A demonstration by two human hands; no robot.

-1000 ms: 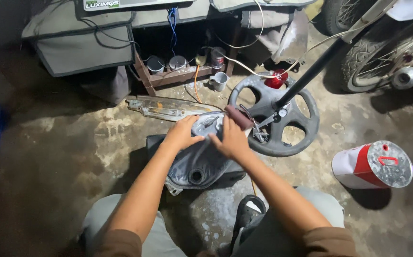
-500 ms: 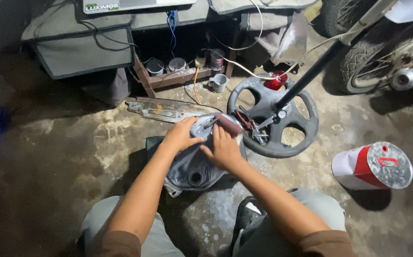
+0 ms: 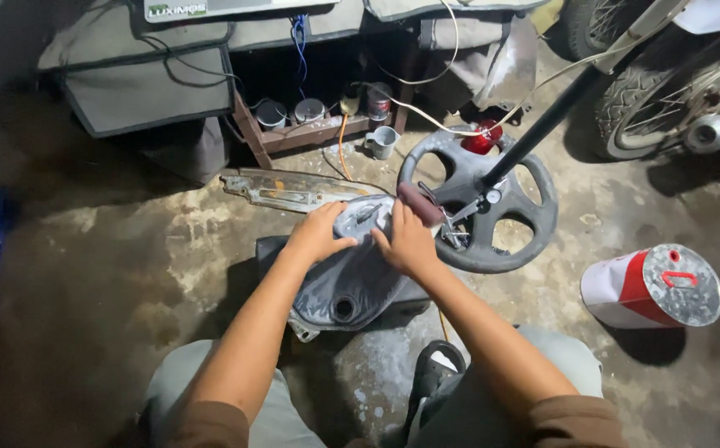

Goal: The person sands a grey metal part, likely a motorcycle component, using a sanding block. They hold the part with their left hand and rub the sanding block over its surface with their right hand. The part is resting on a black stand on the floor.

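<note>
Head view looks down on a stained concrete floor [image 3: 111,274], the biggest thing in sight, with a motorbike wheel [image 3: 667,91] at two o'clock and grey padded covers [image 3: 136,83] at eleven o'clock. Next in size comes a dark wheel-shaped casting [image 3: 493,249] with oval cut-outs, lying flat just right of centre at about one o'clock; a black rod [image 3: 559,116] rises from its hub toward two o'clock. At the centre sits a dusty grey moulded panel [image 3: 352,286], propped on a dark block and touching the casting's near rim; it has a round hole toward its six o'clock end. A red-and-white can [image 3: 650,286] lies on its side at three o'clock, well apart from the panel. A long rusty metal bar [image 3: 289,189] lies flat at eleven o'clock, just beyond the panel. The left hand [image 3: 317,235] rests on the panel's upper left edge, fingers curled over it and thumb pressed on top, clamped on the panel. The right hand [image 3: 410,242] lies on the panel's upper right part, fingers together and bent; whether it grips or merely presses I cannot tell. A small maroon pad [image 3: 420,204] sits just beyond its fingertips at twelve o'clock
</note>
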